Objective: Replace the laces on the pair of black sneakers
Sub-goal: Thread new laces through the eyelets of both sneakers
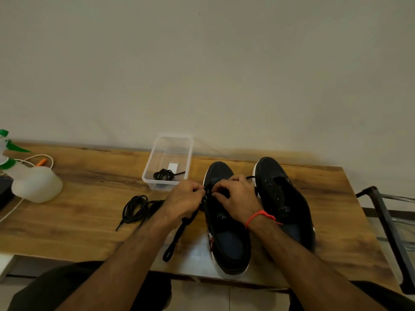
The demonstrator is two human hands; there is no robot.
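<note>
Two black sneakers stand side by side on the wooden table, toes toward the wall. Over the eyelets of the left sneaker (226, 234) both hands work. My left hand (183, 198) pinches a black lace (177, 236) at the shoe's left eyelet row, and the rest of that lace hangs down to the table. My right hand (235, 198) pinches the lace's other part over the tongue, with an end poking out toward the right sneaker (285, 198). The right sneaker's eyelets look bare.
A loose bundle of black lace (137, 208) lies left of my hands. A clear plastic box (168, 162) behind holds another coiled lace. A spray bottle (33, 180) and cable sit at the far left. A metal frame (386, 221) stands off the table's right edge.
</note>
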